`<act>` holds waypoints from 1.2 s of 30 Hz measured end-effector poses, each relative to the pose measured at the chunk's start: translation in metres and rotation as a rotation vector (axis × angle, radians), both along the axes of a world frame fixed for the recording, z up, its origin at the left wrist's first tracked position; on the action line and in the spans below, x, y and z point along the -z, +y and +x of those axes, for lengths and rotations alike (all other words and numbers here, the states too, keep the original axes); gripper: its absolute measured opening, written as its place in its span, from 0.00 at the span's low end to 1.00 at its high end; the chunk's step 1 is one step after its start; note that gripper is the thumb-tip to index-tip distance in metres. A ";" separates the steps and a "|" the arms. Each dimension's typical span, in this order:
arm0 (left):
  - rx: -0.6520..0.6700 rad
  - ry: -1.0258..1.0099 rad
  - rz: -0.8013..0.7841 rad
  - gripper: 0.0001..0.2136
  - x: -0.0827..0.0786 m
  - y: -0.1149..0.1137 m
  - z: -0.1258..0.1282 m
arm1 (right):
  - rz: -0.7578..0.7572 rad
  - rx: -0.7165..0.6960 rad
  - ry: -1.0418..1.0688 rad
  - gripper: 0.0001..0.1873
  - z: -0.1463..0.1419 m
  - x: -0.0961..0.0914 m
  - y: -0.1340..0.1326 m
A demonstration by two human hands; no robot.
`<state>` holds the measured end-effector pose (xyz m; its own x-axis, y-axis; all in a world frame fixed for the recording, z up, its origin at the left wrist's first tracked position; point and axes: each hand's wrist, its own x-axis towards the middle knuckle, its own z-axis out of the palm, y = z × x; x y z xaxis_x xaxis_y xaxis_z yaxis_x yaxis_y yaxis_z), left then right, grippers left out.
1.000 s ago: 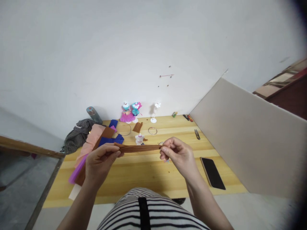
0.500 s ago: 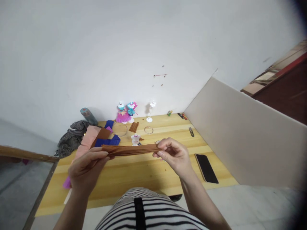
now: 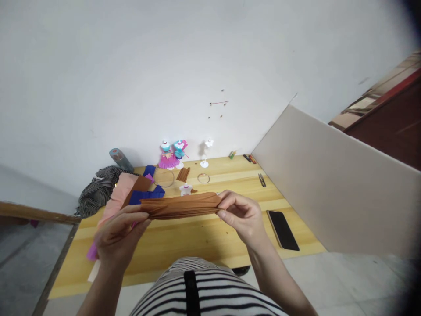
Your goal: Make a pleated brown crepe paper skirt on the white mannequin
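A strip of brown pleated crepe paper (image 3: 184, 206) is stretched level above the table between my two hands. My left hand (image 3: 120, 235) pinches its left end between thumb and fingers. At the right end, my right hand (image 3: 241, 215) grips it the same way. Just behind the strip, a small white mannequin bust (image 3: 186, 189) shows only its top; the rest is hidden by the paper. A smaller folded brown piece (image 3: 183, 174) lies farther back, between a large thin ring (image 3: 164, 177) and a smaller ring (image 3: 204, 178).
Dressed mini mannequins (image 3: 169, 159) and a bare white one (image 3: 204, 163) stand by the wall. Blue strips (image 3: 146, 195), peach paper (image 3: 115, 199) and striped cloth (image 3: 95, 197) lie left, near a bottle (image 3: 121, 159). Right are thread snips (image 3: 262, 180), a phone (image 3: 283, 230) and a white panel (image 3: 338, 184).
The brown strip has spread wider from a narrow gathered band, its upper edge now smoother and covering more of the mannequin bust. Both hands keep hold of its ends.
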<state>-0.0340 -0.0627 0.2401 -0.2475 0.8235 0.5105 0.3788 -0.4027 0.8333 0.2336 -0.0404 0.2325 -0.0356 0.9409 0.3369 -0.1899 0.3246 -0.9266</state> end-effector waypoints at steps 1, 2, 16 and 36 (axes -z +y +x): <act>0.010 -0.010 0.004 0.02 0.001 0.000 -0.001 | 0.023 0.015 -0.015 0.06 0.000 -0.001 -0.001; 0.016 -0.019 0.011 0.03 0.002 0.000 -0.001 | 0.042 0.031 -0.030 0.05 0.000 -0.002 -0.001; 0.013 -0.148 -0.163 0.03 0.004 0.000 0.013 | 0.071 0.112 -0.107 0.07 0.009 -0.003 -0.003; 0.011 0.018 -0.096 0.02 0.008 0.009 0.010 | 0.108 0.096 -0.227 0.05 0.010 -0.004 -0.004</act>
<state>-0.0239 -0.0537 0.2316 -0.2299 0.8714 0.4334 0.3905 -0.3253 0.8612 0.2438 -0.0441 0.2370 -0.0341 0.9027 0.4290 0.0557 0.4303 -0.9010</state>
